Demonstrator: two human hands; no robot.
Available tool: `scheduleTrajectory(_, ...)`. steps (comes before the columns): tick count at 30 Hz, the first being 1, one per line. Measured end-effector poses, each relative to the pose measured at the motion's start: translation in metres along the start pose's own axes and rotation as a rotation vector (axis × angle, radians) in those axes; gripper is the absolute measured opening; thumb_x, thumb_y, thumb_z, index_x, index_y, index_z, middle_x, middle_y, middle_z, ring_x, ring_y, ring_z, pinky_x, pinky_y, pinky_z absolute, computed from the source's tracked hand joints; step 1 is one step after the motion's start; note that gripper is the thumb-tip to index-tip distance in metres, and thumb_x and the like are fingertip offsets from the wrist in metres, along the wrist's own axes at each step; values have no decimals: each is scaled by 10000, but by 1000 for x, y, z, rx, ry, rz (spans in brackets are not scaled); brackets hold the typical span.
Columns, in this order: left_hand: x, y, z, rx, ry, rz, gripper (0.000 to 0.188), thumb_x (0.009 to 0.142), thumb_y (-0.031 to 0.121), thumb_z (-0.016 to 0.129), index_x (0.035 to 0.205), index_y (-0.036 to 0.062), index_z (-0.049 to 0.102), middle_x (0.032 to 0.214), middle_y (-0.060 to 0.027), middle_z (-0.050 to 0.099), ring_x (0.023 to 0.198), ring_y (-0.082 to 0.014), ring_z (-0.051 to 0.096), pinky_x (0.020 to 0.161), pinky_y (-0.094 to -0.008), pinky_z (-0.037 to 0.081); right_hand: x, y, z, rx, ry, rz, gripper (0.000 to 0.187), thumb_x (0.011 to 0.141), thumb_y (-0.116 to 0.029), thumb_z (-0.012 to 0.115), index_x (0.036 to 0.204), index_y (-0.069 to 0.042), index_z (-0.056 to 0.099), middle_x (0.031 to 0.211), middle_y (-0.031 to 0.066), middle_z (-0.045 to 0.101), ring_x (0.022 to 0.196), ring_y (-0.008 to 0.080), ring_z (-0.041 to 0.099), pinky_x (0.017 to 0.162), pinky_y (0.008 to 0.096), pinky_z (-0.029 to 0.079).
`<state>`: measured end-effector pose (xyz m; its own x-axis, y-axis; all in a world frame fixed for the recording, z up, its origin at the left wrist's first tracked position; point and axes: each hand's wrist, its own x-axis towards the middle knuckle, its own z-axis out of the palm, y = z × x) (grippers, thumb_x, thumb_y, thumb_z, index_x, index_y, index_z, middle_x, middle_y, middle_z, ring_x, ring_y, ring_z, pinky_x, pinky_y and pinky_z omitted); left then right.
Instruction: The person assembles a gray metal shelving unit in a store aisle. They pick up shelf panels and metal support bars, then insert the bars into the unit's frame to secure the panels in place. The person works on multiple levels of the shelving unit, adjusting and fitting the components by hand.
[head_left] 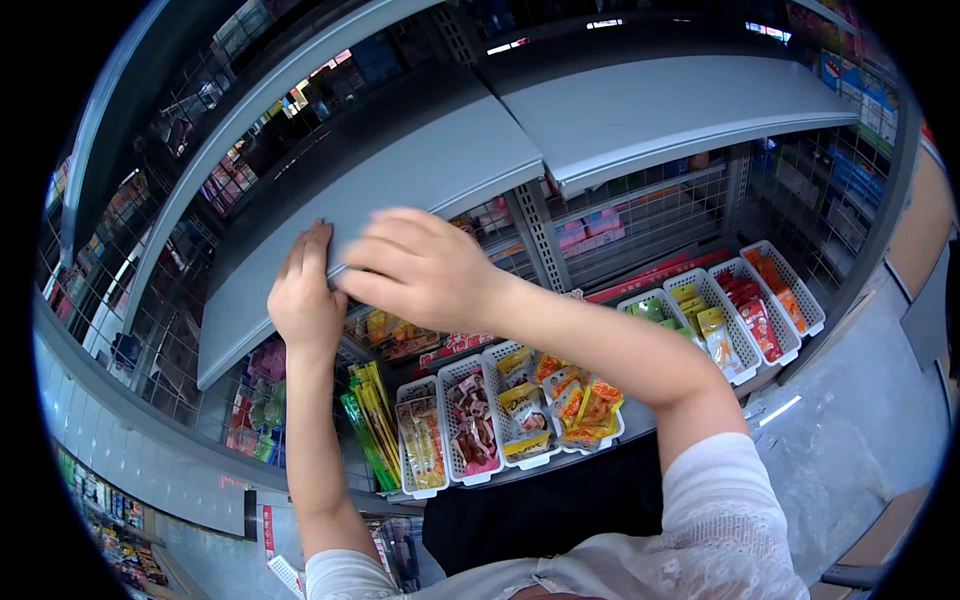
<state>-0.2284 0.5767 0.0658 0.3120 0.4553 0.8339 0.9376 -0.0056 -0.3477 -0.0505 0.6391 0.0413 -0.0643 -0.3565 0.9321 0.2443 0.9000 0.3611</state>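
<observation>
Over the front of a bare grey shelf [430, 165], my left hand [302, 300] points away from me with its fingers close together. A narrow dark thing shows along its finger side; I cannot make out what it is. My right hand [420, 262] is right beside it, reaching across from the right with bent fingers. Motion smears those fingertips, so whether they pinch anything is unclear. Below my forearms stand white plastic baskets [424, 492] of packaged snacks, among them yellow and orange bags [583, 402].
A second grey shelf [670, 95] adjoins on the right. Further white baskets [738, 372] hold green, yellow, red and orange packets. Long yellow and green packs [372, 425] stand at the left end of the row. Wire mesh [640, 215] backs the rack, and cardboard [880, 540] lies at lower right.
</observation>
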Motion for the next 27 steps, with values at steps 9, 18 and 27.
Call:
scheduleTrajectory(9,0,6,0,41,55,-14,536,592,-110,523,1094,49,623,1112,-126,645,1038,-282,623,848,-348,508,-83,35,-46,42,-8,950,309,880,-298,603,890,10,577,593,74,566,615,266,580,594,386,461)
scheduleTrajectory(18,8,14,1,32,44,-6,485,599,-114,524,1052,16,638,1093,-139,654,1028,-282,631,865,-337,504,-65,10,5,-95,-19,680,333,755,-220,681,974,-6,551,945,176,532,888,312,527,783,421,445)
scheduleTrajectory(27,10,11,1,34,54,19,497,612,-114,519,1075,23,640,1092,-134,656,1014,-276,637,861,-333,500,-84,38,-7,171,364,900,167,819,-111,657,916,-6,572,738,97,637,634,217,630,568,324,482)
